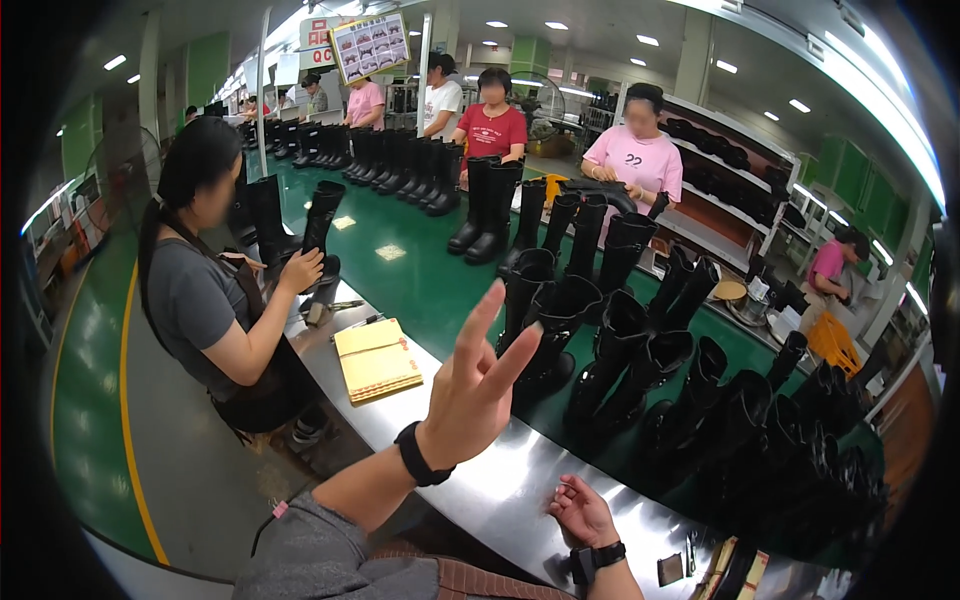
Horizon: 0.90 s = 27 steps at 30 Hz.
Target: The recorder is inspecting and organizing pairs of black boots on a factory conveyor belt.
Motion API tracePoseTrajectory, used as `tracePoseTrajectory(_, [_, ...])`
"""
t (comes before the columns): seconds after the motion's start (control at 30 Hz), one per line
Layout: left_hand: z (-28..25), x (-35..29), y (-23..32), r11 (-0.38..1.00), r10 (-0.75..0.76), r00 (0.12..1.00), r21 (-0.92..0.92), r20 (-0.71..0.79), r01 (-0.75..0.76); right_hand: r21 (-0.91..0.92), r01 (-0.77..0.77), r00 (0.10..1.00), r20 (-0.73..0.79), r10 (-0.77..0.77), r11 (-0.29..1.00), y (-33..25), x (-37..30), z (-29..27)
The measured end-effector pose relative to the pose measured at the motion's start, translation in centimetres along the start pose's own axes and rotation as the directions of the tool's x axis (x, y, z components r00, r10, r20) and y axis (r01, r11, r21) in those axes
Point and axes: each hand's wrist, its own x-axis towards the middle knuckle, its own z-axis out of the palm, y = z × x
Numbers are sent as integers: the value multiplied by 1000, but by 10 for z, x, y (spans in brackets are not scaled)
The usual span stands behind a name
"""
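My left hand point(468, 395) is raised above the metal table edge, its first two fingers stretched out and apart and the others folded; it holds nothing. A black band circles its wrist. Low over the metal tabletop point(500, 460), my right hand point(585, 510) rests with loosely curled fingers, and I see nothing in them. A dark watch point(597, 561) is on that wrist. Just beyond my raised fingers stand tall glossy black boots point(562, 310) on the green work surface point(400, 255). Left of my left hand lies a stack of yellow paper point(377, 360).
At my left, a person in grey point(220, 310) handles a black boot point(320, 220). Several people stand across the surface, one in pink point(632, 160) holding a dark boot. Many boots point(725, 420) crowd the right side. A small dark square piece point(670, 569) lies near the front edge.
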Motion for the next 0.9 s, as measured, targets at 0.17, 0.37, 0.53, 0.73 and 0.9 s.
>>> tracePoseTrajectory(0.17, [10, 63, 25, 981, 90, 992, -167, -85, -104, 8, -6, 1000, 22, 6, 1000, 1, 2, -7])
tracePoseTrajectory(0.37, [53, 42, 82, 942, 310, 895, -234, 322, -242, -40, 16, 995, 97, -12, 999, 0, -1, 14])
tracePoseTrajectory(0.53, [78, -32, 63, 925, 280, 534, -373, 798, 73, -86, 113, 983, -138, -124, 990, 2, -2, 26])
tracePoseTrajectory(0.73, [82, -106, -55, 775, -611, 353, 445, 708, 449, -27, 30, 995, 96, -27, 999, 0, 4, 0])
tracePoseTrajectory(0.9, [118, -133, -115, 818, -575, 631, 356, 521, 452, -43, 22, 996, 84, -18, 999, -1, 3, -9])
